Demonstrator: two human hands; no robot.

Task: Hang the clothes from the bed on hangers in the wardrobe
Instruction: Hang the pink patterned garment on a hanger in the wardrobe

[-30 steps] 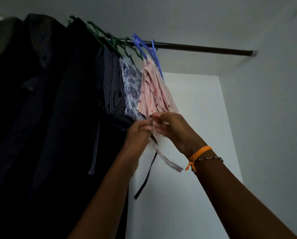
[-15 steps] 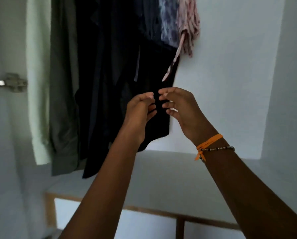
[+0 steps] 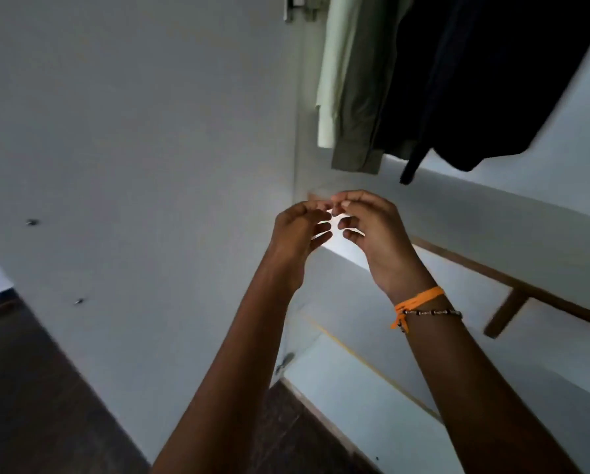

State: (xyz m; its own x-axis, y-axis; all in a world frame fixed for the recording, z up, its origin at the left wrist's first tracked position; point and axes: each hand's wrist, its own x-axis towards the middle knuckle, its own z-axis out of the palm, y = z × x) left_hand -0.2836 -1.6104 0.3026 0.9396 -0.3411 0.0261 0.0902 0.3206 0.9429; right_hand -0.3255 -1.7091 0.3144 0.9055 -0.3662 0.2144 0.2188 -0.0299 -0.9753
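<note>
While the head camera tilts down across the open wardrobe, both bare hands are raised in the middle of the view, fingertips nearly meeting; the left hand (image 3: 298, 230) has its fingers loosely curled and holds nothing; the right hand (image 3: 372, 230) is likewise loosely curled and empty, its wrist wearing an orange thread band (image 3: 418, 299) and a thin beaded bracelet (image 3: 434, 313). The hung clothes fill the upper right: a pale green garment (image 3: 333, 73) hangs nearest the wardrobe's side wall, an olive shirt (image 3: 365, 97) just beside it, and dark garments (image 3: 485, 83) to the right of that; all hang above the hands and apart from them. Below them runs a white shelf (image 3: 492, 213) with a wooden front edge; a white wardrobe door (image 3: 133, 131) stands at the left, a metal hinge (image 3: 298, 6) at its top, and dark floor (image 3: 30, 388) shows lower left.
</note>
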